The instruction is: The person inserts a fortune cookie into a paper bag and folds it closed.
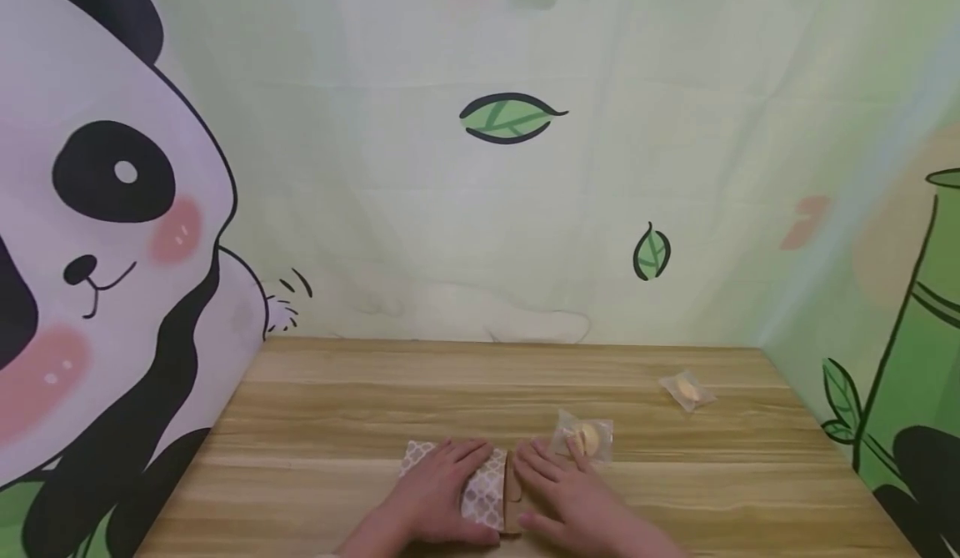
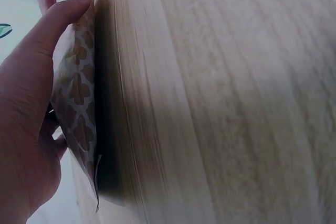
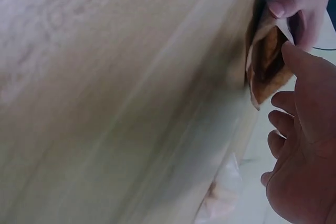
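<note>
A paper bag [image 1: 486, 491] with a pale lattice pattern lies flat on the wooden table, its brown mouth towards the right. My left hand [image 1: 431, 495] spans the bag, thumb along the near edge and fingers at the far edge, holding it. In the right wrist view the bag's mouth [image 3: 269, 56] gapes and shows a brown inside. My right hand [image 1: 573, 495] is at that mouth with fingers extended, and its thumb [image 3: 302, 59] is right at the rim. A clear packet with a round pale piece [image 1: 588, 439] lies just beyond the right hand, partly overlapped by its fingers.
Farther back on the right lies a second clear packet [image 1: 687, 391] with a pale piece inside. The wooden table [image 1: 315, 424] reaches back to a cloth backdrop [image 1: 375, 208] printed with a panda, leaves and bamboo.
</note>
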The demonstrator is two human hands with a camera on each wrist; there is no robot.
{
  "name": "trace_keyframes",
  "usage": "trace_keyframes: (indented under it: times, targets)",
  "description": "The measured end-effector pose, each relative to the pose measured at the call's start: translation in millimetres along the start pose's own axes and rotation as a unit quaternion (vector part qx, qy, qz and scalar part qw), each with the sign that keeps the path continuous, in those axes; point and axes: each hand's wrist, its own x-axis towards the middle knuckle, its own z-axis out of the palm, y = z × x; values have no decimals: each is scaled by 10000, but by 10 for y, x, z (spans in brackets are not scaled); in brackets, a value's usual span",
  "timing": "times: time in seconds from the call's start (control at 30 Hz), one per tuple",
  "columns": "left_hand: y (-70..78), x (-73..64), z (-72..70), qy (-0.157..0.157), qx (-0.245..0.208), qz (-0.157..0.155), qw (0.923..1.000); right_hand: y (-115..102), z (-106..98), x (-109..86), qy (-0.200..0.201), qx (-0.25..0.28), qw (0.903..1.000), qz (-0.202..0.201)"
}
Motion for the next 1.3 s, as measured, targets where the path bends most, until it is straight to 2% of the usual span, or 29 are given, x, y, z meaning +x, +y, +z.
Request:
trace_keyframes:
  times: [0.13,0.33,0.57,0.67,0.93,1.1,1.3]
  targets:
    - [-15,15,15,-18,-76,-36,10000,31,94,31,69,-320,9992,-235]
    - [-22,26,14,53,-48,1,10000,84,217,34,248,-232,9988,-350]
    - [-12,31,18,-106,-62,-17,9999,81,206,27,-44,28,9999,-115]
    - [-7,35,19,-123,-13,-17,9999,74,203,31,-117,-91,9999,-78]
    - [53,54,-18,-132,364,81,9992,57,200,27,-55,-527,9984,-207]
    - [85,81,-18,-308,618,95,9976,65,220,11,125,-721,9968,-323]
    - [88,101,-25,-468,707,56,9964,75,221,25,114,-716,9969,-293]
